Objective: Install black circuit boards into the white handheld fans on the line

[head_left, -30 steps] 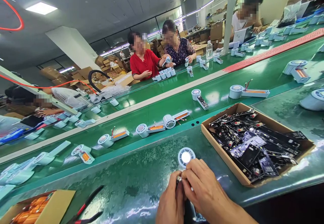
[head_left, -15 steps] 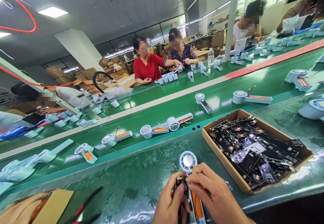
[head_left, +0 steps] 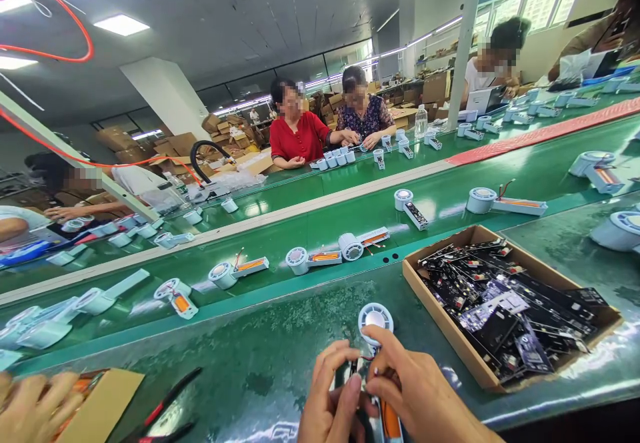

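Left hand (head_left: 331, 393) pinching a black circuit board (head_left: 354, 367), right hand (head_left: 417, 386) curled beside a red wire (head_left: 367, 358) (whether gripping, cannot tell), pale-blue round-headed housing (head_left: 376, 321) beneath both, on the green surface (head_left: 280, 343), near a cardboard tray (head_left: 446, 328).

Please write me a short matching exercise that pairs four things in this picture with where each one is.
Things:
1) heap of circuit boards
2) clear bottle
3) red-and-black tool
4) light-blue round unit

Places:
A) far side, near the upright post
B) left of the person's left hand
C) inside the open carton
D) partly covered by the person's right hand

Pairs: 1-C, 2-A, 3-B, 4-D.
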Demonstrator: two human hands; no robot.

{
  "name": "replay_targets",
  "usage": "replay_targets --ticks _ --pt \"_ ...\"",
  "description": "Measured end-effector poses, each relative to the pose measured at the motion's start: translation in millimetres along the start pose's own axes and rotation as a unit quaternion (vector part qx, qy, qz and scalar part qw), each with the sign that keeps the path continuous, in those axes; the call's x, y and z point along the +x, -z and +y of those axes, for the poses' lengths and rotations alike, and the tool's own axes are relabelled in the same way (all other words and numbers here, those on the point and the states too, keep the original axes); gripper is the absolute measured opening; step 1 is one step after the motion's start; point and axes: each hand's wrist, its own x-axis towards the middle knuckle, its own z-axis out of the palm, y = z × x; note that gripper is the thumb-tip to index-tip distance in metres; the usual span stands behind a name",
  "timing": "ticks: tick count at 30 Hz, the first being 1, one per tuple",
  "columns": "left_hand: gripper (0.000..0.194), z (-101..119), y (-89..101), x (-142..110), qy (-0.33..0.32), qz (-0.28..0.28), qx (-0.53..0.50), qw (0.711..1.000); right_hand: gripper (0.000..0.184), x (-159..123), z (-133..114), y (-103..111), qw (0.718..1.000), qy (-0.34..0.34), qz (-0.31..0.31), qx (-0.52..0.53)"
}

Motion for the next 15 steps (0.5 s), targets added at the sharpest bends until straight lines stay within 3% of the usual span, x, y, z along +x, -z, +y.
replay_targets --ticks 3,9,13,15 --pt "0.038 2 -0.3 -1 -0.021 -0.004 0.023 1.000 0.044 1 -6 0 0.997 0.009 -0.024 -0.074" --pt "0.032 9 -3.8 2 -0.044 -0.009 0.038 0.998 0.035 5 -14 3 0.988 0.052 -0.050 -0.138" --pt "0.039 8 -3.1 5 0.040 -0.019 -0.016 0.999 0.017 4 -7 1 0.982 0.111 0.030 -0.151" --pt "0.043 6 -2.6 6 0.083 -0.037 -0.050 0.995 0.023 2 -3 -1 0.977 0.140 0.055 -0.153"
